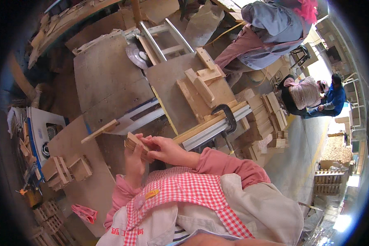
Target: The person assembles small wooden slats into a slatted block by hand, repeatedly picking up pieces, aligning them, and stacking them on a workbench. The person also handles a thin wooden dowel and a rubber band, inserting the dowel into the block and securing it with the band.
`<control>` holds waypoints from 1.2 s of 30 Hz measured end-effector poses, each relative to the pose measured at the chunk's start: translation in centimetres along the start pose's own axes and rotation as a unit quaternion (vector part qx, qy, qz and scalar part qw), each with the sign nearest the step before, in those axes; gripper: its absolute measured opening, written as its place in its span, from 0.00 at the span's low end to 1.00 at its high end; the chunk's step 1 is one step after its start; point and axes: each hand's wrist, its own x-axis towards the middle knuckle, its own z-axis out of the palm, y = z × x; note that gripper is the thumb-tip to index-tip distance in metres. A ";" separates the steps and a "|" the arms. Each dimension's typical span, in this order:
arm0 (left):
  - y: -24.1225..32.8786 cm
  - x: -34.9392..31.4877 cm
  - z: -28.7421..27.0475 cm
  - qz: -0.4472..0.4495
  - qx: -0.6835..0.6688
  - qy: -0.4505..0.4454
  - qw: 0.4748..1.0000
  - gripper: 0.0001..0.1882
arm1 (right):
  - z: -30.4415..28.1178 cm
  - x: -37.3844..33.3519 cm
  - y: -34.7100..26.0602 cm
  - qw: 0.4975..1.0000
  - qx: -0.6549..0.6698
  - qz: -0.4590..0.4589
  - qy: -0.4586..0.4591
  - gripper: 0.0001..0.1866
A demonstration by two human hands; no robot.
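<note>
My left hand (134, 165) is closed round a small bundle of flat wood pieces (134, 140), held in front of my apron. From the other side, my right hand (167, 150) grips the same pieces, its fingers over their edge. How many pieces there are, I cannot tell. Just beyond my hands is a saw table (110, 78) with a toothed round blade (137, 56) standing up from it. A narrow wood strip (100, 131) lies at the near edge of that table, left of my hands.
A black C-clamp (229, 117) grips the metal fence (217, 128) to my right. Loose wood blocks (199, 84) lie beyond it, and stacked wood (260, 115) stands farther right. More cut pieces (61, 170) rest on a left-hand board. A co-worker (270, 35) bends at the far right; two people (315, 96) sit beyond.
</note>
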 end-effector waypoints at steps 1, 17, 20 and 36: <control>0.1 0.3 -0.1 0.009 0.004 -0.003 1.000 0.19 | -0.1 0.4 0.0 0.999 -0.022 0.025 -0.005 0.21; 6.3 3.4 -11.7 0.055 -0.070 0.175 0.981 0.12 | 1.2 25.1 6.2 0.868 -0.491 -0.079 0.018 0.10; 7.1 5.2 -13.1 0.061 -0.035 0.186 0.980 0.12 | 2.1 29.2 7.4 0.838 -0.542 -0.035 0.047 0.10; 8.9 14.8 -11.5 0.103 -0.021 -0.018 0.994 0.18 | 5.0 23.3 -0.8 0.976 -0.127 -0.135 -0.115 0.35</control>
